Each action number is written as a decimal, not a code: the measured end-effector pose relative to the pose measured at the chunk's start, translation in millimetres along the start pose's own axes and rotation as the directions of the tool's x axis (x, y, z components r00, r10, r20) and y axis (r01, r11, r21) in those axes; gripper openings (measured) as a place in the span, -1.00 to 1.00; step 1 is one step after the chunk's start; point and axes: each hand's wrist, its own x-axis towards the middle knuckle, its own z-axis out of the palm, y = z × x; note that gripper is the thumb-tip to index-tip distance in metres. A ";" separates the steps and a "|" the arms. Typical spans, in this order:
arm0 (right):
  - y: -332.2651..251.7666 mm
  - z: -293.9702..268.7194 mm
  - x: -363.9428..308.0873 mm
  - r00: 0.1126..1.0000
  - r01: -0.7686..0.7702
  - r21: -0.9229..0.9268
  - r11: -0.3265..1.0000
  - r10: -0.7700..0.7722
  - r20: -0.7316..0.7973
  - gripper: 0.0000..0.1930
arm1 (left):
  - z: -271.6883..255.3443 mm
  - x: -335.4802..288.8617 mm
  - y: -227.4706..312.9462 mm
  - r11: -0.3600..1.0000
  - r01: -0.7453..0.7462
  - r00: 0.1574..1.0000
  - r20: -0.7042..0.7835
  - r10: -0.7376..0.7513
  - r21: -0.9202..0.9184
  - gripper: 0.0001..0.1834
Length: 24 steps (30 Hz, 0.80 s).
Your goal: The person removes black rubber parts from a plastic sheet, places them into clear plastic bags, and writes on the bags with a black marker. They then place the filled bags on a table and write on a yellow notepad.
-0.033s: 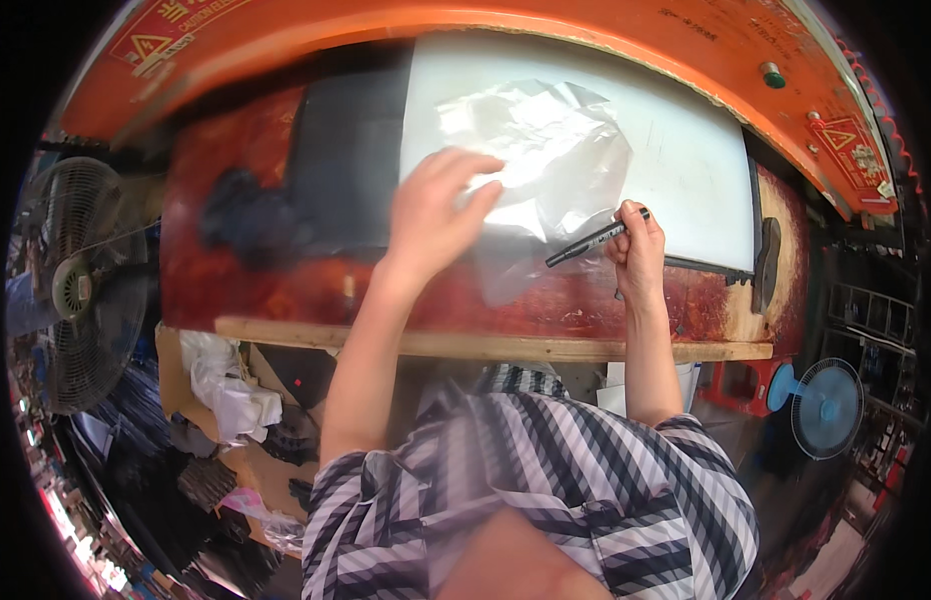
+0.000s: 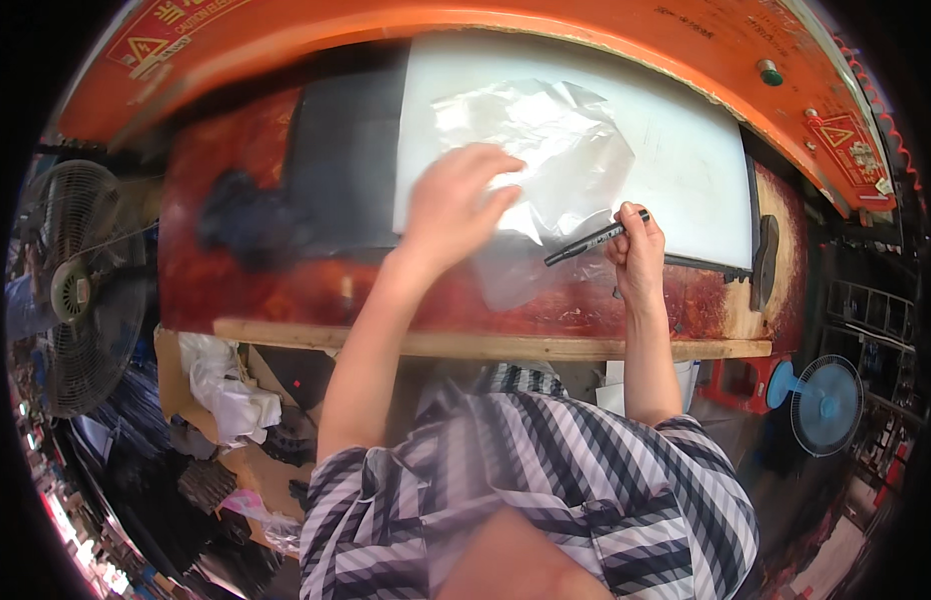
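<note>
My right hand [image 2: 639,255] is closed round a black marker pen [image 2: 583,244]. The pen is tilted, its lower end pointing left over the near edge of a clear plastic sheet [image 2: 571,135]. A small dark tip shows below that hand; what it belongs to is hidden. My left hand [image 2: 454,208] is over the left part of the crumpled sheet, thumb and fingers apart with nothing seen between them. Whether it touches the plastic I cannot tell. Under the sheet is a white board [image 2: 686,160], and the sheet's near corner hangs past it onto the red tabletop [image 2: 436,310].
An orange machine frame [image 2: 406,22] borders the far side. A dark panel [image 2: 346,150] and a blurred dark bundle [image 2: 241,215] lie to the left. At the right are a dark curved handle [image 2: 766,262] and a blue fan [image 2: 827,405]; a large fan [image 2: 74,290] stands far left.
My left hand has shifted slightly to the right over the plastic sheet. The right hand and the marker pen stay in place.
</note>
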 end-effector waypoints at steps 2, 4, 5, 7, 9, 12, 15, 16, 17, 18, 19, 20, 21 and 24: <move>-3.3 -10.7 -4.5 0.999 0.029 -0.012 1.000 -0.029 -0.042 -0.82 | 28.9 9.9 -7.4 0.973 -0.169 0.981 0.121 0.151 0.159 -0.64; -10.9 -20.2 -11.3 0.995 0.080 0.007 0.997 -0.080 -0.055 -0.83 | 56.9 6.8 -15.2 0.936 -0.229 0.937 0.322 0.138 0.267 -0.57; -14.8 -23.6 -13.7 0.988 0.139 0.046 0.989 -0.135 -0.082 -0.85 | 64.4 6.4 -23.0 0.904 -0.230 0.925 0.371 0.088 0.360 -0.52; -20.8 -27.4 -16.9 0.978 0.190 0.067 0.980 -0.183 -0.100 -0.86 | 68.4 7.9 -37.0 0.890 -0.207 0.945 0.320 0.073 0.407 -0.51; -23.0 -26.2 -17.5 0.977 0.212 0.124 0.969 -0.209 -0.041 -0.85 | 56.3 14.7 -45.6 0.865 -0.184 0.971 0.222 0.087 0.467 -0.52; -16.1 -13.3 -15.6 0.980 0.189 0.100 0.977 -0.194 0.042 -0.83 | 28.4 28.5 -33.6 0.882 0.060 0.986 0.109 -0.125 0.467 -0.53; -5.4 6.0 -15.9 0.989 0.110 0.202 0.973 -0.128 0.079 -0.87 | 20.5 16.5 10.5 0.977 -0.097 0.992 -0.063 0.111 0.187 -0.53; -2.9 12.2 -18.2 0.990 0.080 0.240 0.967 -0.105 0.090 -0.87 | 23.3 6.3 25.0 0.989 -0.125 0.986 -0.100 0.133 0.076 -0.53; 0.2 19.0 -21.2 0.976 0.059 0.156 0.986 -0.090 0.200 -0.86 | 27.6 -5.7 37.6 0.985 -0.128 0.991 -0.012 0.131 0.115 -0.52; 2.9 25.3 -27.7 0.961 -0.012 0.105 0.994 -0.017 0.275 -0.80 | 31.6 -16.8 45.9 0.981 -0.126 0.991 0.053 0.120 0.145 -0.51; 7.0 33.5 -33.1 0.941 -0.048 0.108 0.993 0.008 0.339 -0.73 | 34.5 -23.1 46.9 0.957 -0.173 0.985 0.019 0.173 0.232 -0.51; 9.1 39.0 -40.5 0.931 -0.096 0.061 0.994 0.068 0.358 -0.69 | 33.2 -29.5 42.8 0.962 -0.115 0.992 -0.029 0.126 0.247 -0.52; 12.8 46.5 -46.4 0.930 -0.162 0.013 0.987 0.148 0.336 -0.70 | 30.7 -36.0 37.9 0.959 -0.081 0.995 -0.027 0.092 0.271 -0.53; 19.8 64.5 -58.5 0.895 -0.272 0.093 0.958 0.216 0.390 -0.69 | 19.8 -48.6 22.0 0.943 -0.114 0.986 -0.080 0.145 0.312 -0.55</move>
